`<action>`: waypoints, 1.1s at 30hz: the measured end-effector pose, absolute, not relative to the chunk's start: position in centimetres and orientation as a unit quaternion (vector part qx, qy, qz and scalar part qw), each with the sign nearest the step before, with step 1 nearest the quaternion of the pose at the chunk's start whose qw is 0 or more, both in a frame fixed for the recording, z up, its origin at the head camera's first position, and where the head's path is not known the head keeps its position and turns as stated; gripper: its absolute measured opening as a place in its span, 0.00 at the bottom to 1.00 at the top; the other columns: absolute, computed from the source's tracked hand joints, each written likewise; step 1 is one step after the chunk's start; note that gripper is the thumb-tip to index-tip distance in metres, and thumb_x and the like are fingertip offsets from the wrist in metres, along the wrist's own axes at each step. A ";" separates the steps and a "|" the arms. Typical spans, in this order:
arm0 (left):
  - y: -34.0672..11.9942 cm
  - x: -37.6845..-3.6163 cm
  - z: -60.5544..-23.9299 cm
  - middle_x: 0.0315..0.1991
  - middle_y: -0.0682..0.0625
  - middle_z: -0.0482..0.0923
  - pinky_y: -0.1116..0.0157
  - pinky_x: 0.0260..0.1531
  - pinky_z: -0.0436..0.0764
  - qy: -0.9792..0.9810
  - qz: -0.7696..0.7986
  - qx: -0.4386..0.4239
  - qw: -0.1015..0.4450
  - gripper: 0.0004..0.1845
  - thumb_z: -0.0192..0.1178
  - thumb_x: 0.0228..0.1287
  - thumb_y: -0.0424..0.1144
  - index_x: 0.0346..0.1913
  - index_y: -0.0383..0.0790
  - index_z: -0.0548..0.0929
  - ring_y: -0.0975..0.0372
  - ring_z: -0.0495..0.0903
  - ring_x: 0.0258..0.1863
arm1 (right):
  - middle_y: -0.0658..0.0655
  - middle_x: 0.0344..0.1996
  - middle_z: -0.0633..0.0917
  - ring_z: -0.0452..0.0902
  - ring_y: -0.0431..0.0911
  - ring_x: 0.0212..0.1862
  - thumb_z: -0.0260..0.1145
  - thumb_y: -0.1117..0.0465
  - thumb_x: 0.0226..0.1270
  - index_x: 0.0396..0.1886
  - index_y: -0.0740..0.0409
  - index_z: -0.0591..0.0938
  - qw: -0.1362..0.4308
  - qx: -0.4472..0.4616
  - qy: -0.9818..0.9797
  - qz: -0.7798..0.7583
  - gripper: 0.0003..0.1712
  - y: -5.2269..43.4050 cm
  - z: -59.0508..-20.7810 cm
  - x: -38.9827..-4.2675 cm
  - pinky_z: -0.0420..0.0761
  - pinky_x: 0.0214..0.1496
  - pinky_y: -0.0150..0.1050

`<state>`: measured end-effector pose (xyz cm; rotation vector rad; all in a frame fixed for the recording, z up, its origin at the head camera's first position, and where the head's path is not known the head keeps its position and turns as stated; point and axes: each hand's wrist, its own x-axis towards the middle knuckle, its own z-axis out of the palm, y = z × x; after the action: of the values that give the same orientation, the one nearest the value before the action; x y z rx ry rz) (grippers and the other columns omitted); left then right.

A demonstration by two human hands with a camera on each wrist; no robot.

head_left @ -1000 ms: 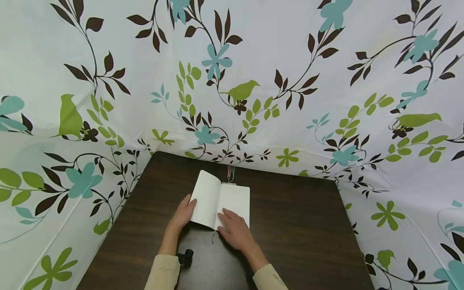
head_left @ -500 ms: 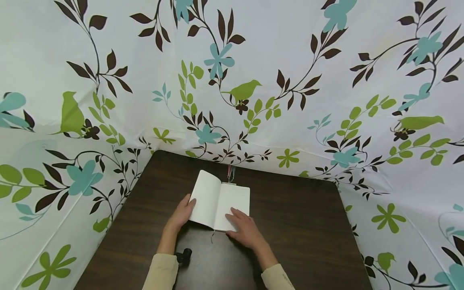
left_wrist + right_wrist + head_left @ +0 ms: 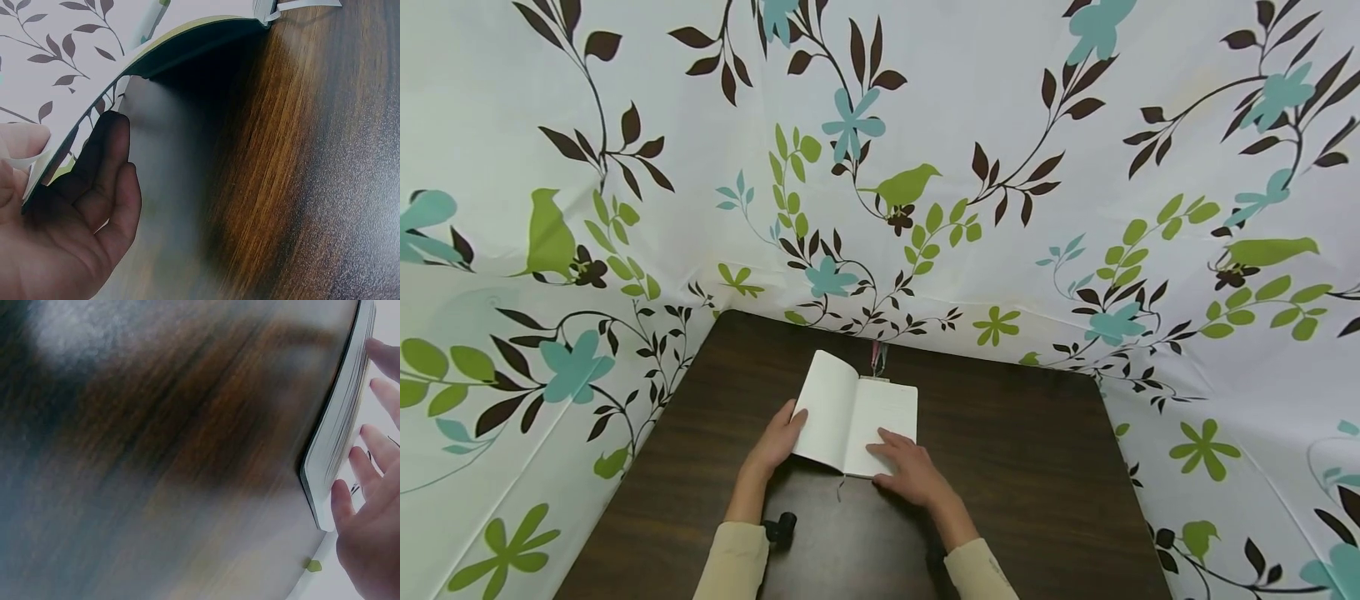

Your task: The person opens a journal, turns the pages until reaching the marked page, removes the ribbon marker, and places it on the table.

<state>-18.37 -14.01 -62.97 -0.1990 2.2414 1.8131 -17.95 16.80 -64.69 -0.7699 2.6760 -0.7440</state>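
One dark wooden surface (image 3: 1015, 450) carries one open book (image 3: 857, 412) lying near its far edge, with two ribbon markers (image 3: 877, 357) poking out at the top of the spine. The left hand (image 3: 778, 442) has the left cover in its grip, fingers curled under and thumb on the page, holding that side raised. The right hand (image 3: 910, 471) lies flat with straight fingers pressing the right page, gripping nothing.
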 end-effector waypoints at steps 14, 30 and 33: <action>-14.1 -18.5 -63.0 0.79 0.32 0.65 0.40 0.77 0.63 0.767 0.624 -0.070 0.130 0.34 0.43 0.90 0.50 0.86 0.34 0.55 0.43 0.68 0.75 | 0.56 0.76 0.79 0.72 0.58 0.77 0.71 0.56 0.76 0.63 0.52 0.87 0.114 -0.292 0.905 -0.287 0.19 17.4 -64.8 -18.1 0.70 0.76 0.64; -13.9 -18.5 -62.6 0.77 0.31 0.68 0.41 0.74 0.67 0.771 0.619 -0.064 0.136 0.34 0.43 0.90 0.50 0.85 0.34 0.55 0.42 0.71 0.72 | 0.58 0.71 0.81 0.77 0.58 0.71 0.76 0.66 0.64 0.61 0.49 0.86 -0.038 -0.242 0.941 -0.232 0.25 18.0 -65.0 -17.1 0.74 0.70 0.65; -14.0 -18.5 -62.5 0.84 0.30 0.56 0.38 0.81 0.57 0.766 0.623 -0.065 0.142 0.37 0.42 0.90 0.50 0.87 0.32 0.48 0.39 0.59 0.82 | 0.63 0.77 0.74 0.74 0.62 0.74 0.80 0.68 0.61 0.70 0.52 0.80 -0.098 -0.206 0.936 -0.268 0.37 17.6 -65.2 -17.1 0.76 0.71 0.65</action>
<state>-18.52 -14.02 -62.54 -0.1876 2.2114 1.7977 -17.10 17.59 -65.21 -0.6918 3.1403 -0.8982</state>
